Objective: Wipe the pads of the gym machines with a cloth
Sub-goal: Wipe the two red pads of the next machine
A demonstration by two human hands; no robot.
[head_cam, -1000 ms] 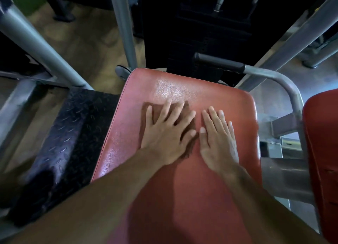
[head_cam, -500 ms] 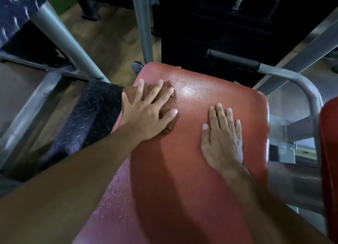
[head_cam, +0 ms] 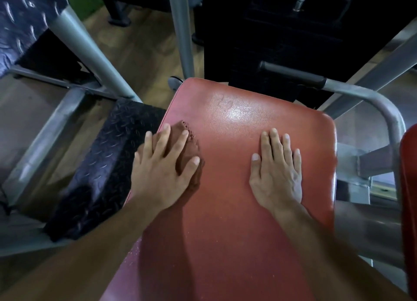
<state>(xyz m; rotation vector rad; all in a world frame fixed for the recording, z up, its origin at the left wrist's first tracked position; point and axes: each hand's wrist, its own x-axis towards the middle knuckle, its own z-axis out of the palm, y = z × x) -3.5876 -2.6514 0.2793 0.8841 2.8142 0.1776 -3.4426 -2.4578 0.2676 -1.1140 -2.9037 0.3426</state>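
left hand [head_cam: 161, 172] is laid flat with fingers spread, pressed on a reddish-brown cloth [head_cam: 188, 151] at the left edge of the red seat pad [head_cam: 237, 210]. most of the cloth is covered by the palm; a bunched, crinkled edge is seen past the fingertips. right hand [head_cam: 276, 174] is laid flat, fingers straight and close together, pressed bare on the right part of the pad, nothing held, apparently used as a brace. the hands are well apart.

step judged: a wipe stroke at the left border of the pad. a glossy patch is seen near the far edge, fine specks near the lower left edge, so the pad is judged part done.

risks: the cloth is only pressed, not gripped, so it could be slid off the left edge and dropped toward the black tread-plate step [head_cam: 108, 165] just beside the pad. the bunched cloth could be rolled under the palm and strips left unwiped. the area under the right hand could be missed if it is not lifted.

containers: none seen. a grey handle bar [head_cam: 365, 102] with a black grip is seen at the right, a second red pad [head_cam: 409, 199] at the frame edge, wood floor [head_cam: 140, 43] beyond.
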